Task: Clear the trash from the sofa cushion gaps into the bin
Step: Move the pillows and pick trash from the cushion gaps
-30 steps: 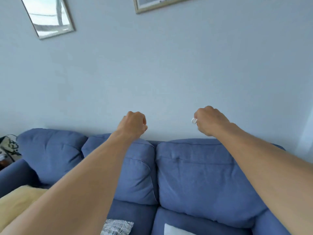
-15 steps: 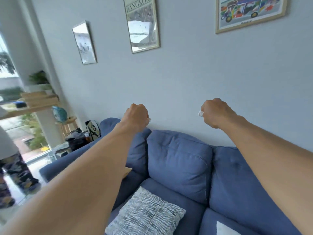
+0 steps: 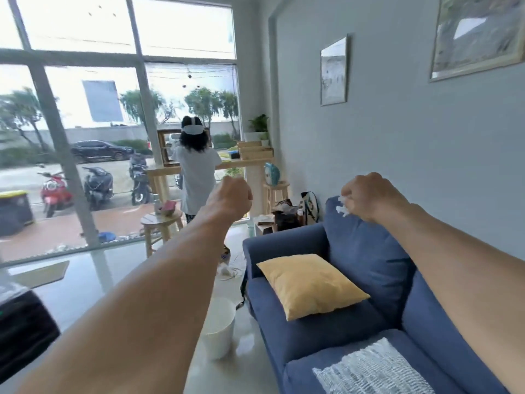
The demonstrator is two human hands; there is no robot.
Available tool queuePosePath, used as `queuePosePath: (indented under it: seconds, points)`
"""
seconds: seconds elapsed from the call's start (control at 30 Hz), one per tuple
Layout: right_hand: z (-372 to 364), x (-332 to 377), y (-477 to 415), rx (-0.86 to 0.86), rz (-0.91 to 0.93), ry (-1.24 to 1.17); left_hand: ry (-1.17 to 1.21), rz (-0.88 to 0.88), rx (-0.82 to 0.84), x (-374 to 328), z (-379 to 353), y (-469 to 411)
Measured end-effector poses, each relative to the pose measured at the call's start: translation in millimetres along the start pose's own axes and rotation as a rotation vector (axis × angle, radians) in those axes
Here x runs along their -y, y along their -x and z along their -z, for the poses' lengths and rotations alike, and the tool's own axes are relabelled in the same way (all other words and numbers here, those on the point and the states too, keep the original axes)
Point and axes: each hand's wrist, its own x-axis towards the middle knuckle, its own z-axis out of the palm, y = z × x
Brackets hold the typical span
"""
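Note:
Both my arms are stretched out at chest height. My right hand is a closed fist that grips a crumpled white scrap of trash, which pokes out on its left side. My left hand is also a tight fist, and nothing shows from it. A white bin stands on the floor below my left forearm, just left of the blue sofa. The sofa's cushion gaps are mostly hidden behind my right arm.
A yellow cushion and a grey patterned cushion lie on the sofa seat. A person stands at a wooden counter by the window. A round stool, bags beside the sofa arm and a black object ring the pale floor.
The view has swung left from the sofa back and wall toward the room, which brings the bin and window into sight. Both fists stay raised, and the right one keeps its white scrap.

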Motion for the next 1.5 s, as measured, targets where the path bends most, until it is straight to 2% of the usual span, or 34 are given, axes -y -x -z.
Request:
queuePosePath:
  seconds: [0.27, 0.4, 0.63, 1.1, 1.33, 1.5]
  points:
    - [-80.3, 97.6, -107.4, 0.007, 0.274, -0.026, -0.107, 0.233, -0.04, 116.8, 1.2, -36.4]
    - [-114.2, 128.0, -158.3, 0.02, 0.369, -0.041, -0.137, 0.329, -0.062, 151.3, -4.2, -65.3]
    - [-162.1, 167.7, -234.4, 0.072, 0.478, -0.115, -0.153, 0.378, -0.079, 188.7, -19.0, -108.1]
    - [-246.3, 241.9, -378.4, 0.049, 0.401, -0.142, -0.173, 0.297, -0.014, 321.1, -76.3, -260.9]
    - [-289.0, 274.2, -448.7, 0.054, 0.382, -0.109, -0.15, 0.33, 0.023, 381.2, -112.1, -317.0]
    - [-330.6, 288.8, -506.8, 0.036, 0.436, -0.131, -0.18, 0.366, 0.0, 414.7, -135.3, -358.7]
